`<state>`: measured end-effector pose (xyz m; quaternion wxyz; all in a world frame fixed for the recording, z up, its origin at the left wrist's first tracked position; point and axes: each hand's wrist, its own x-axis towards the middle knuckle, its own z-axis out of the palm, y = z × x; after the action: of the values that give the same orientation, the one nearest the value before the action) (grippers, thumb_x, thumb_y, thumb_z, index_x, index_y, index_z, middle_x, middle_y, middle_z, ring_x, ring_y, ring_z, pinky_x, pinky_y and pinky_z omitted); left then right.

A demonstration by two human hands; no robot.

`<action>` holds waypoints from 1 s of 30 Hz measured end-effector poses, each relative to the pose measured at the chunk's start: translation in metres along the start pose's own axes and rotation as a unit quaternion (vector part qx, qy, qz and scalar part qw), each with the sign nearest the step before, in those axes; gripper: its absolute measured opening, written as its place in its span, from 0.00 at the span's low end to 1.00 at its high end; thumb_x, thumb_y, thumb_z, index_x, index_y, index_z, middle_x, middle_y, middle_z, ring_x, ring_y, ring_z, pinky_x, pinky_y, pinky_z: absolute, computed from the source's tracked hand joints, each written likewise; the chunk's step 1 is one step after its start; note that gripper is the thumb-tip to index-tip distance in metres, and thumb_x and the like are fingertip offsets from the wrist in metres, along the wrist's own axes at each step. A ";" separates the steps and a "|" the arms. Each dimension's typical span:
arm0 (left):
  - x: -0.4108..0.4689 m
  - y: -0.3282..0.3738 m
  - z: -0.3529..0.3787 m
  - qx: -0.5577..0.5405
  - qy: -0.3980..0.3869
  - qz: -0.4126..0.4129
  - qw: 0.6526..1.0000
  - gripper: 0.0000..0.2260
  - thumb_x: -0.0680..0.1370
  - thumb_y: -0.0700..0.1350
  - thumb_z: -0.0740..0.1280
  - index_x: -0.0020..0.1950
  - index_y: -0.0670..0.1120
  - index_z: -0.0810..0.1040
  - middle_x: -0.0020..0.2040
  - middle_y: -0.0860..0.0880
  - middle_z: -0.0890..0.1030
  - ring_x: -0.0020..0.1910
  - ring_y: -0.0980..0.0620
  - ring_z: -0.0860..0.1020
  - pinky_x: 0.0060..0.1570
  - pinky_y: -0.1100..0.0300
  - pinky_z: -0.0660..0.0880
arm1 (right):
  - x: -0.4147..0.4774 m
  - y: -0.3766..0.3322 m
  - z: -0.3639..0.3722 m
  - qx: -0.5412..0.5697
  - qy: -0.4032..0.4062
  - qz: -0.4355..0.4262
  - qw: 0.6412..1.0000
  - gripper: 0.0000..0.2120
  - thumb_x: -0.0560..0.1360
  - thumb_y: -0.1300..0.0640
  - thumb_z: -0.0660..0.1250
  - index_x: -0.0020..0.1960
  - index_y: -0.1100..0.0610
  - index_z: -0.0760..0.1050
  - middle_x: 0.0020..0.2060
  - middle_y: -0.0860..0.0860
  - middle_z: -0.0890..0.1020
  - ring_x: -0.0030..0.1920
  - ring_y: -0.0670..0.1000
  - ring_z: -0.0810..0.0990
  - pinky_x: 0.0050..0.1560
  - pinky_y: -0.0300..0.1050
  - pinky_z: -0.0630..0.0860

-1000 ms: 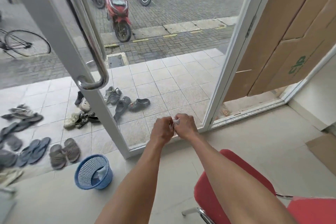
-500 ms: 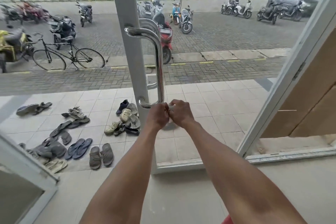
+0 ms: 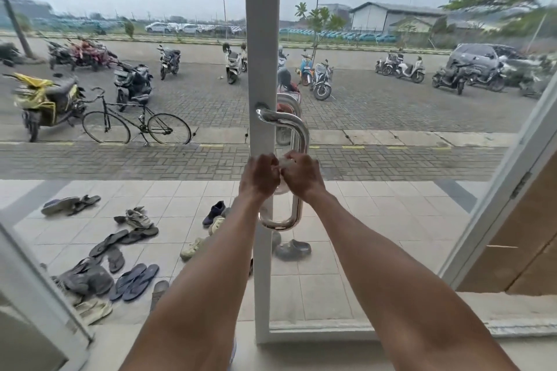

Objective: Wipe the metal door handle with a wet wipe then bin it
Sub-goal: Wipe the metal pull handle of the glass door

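A shiny curved metal door handle (image 3: 297,129) is fixed to the white frame (image 3: 261,39) of a glass door, straight ahead. My left hand (image 3: 258,175) and my right hand (image 3: 303,175) are raised side by side in front of the handle's middle. Both pinch a small white wet wipe (image 3: 284,162) between their fingertips. The wipe is mostly hidden by my fingers. Whether it touches the handle cannot be told. The handle's lower bend (image 3: 278,224) shows below my wrists.
Through the glass lie several sandals and shoes (image 3: 120,256) on a tiled porch, with a bicycle (image 3: 137,125) and parked scooters beyond. A white door frame (image 3: 494,187) slants at the right beside cardboard (image 3: 527,235). No bin is in view.
The view has swung upward; the blue basket and red chair have left the frame. My hands, still together on the wipe, have risen from floor level to the handle's middle.
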<state>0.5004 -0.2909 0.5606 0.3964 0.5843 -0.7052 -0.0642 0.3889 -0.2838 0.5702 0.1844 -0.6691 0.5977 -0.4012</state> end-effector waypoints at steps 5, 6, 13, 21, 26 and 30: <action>0.030 0.006 -0.029 -0.027 0.074 -0.002 0.997 0.09 0.74 0.36 0.63 0.50 0.39 0.81 0.47 0.39 0.84 0.45 0.43 0.82 0.39 0.61 0.72 | 0.020 -0.031 -0.009 0.012 0.057 -0.029 0.998 0.13 0.75 0.52 0.64 0.55 0.56 0.80 0.51 0.58 0.83 0.51 0.59 0.80 0.43 0.40 0.67; 0.036 0.005 -0.034 -0.037 0.082 -0.004 0.996 0.10 0.74 0.36 0.63 0.51 0.39 0.81 0.48 0.39 0.84 0.45 0.42 0.82 0.42 0.60 0.75 | 0.022 -0.038 -0.011 0.015 0.069 -0.039 0.997 0.13 0.75 0.52 0.65 0.56 0.56 0.80 0.52 0.57 0.83 0.52 0.58 0.80 0.44 0.40 0.67; 0.059 0.007 -0.053 -0.051 0.110 0.012 0.993 0.13 0.74 0.34 0.63 0.56 0.39 0.80 0.55 0.40 0.83 0.50 0.42 0.82 0.51 0.53 0.78 | 0.043 -0.059 -0.021 0.006 0.110 -0.056 0.992 0.12 0.73 0.55 0.70 0.55 0.57 0.80 0.48 0.59 0.84 0.47 0.57 0.82 0.42 0.37 0.71; 0.079 0.014 -0.053 -0.038 0.136 0.018 0.990 0.13 0.75 0.33 0.62 0.58 0.38 0.79 0.57 0.39 0.82 0.51 0.42 0.82 0.53 0.54 0.75 | 0.069 -0.066 -0.033 -0.010 0.145 -0.059 0.988 0.11 0.73 0.52 0.69 0.53 0.55 0.81 0.47 0.59 0.85 0.47 0.58 0.82 0.44 0.40 0.72; 0.089 0.012 -0.048 -0.041 0.157 -0.003 0.987 0.14 0.74 0.33 0.62 0.58 0.39 0.79 0.57 0.40 0.82 0.51 0.41 0.81 0.55 0.53 0.75 | 0.081 -0.063 -0.041 0.010 0.134 -0.059 0.989 0.15 0.73 0.56 0.71 0.58 0.58 0.79 0.49 0.58 0.84 0.46 0.52 0.79 0.34 0.27 0.61; 0.091 0.010 -0.045 -0.050 0.176 -0.018 0.983 0.14 0.74 0.33 0.63 0.58 0.38 0.79 0.56 0.41 0.82 0.50 0.41 0.82 0.54 0.53 0.76 | 0.091 -0.062 -0.043 0.036 0.137 -0.051 0.989 0.16 0.73 0.59 0.72 0.60 0.60 0.78 0.50 0.59 0.84 0.45 0.51 0.79 0.33 0.23 0.62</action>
<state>0.5213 -0.3505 0.6407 0.5419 0.5786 -0.6095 -0.0022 0.3936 -0.3461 0.6704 0.1041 -0.6305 0.5671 -0.5196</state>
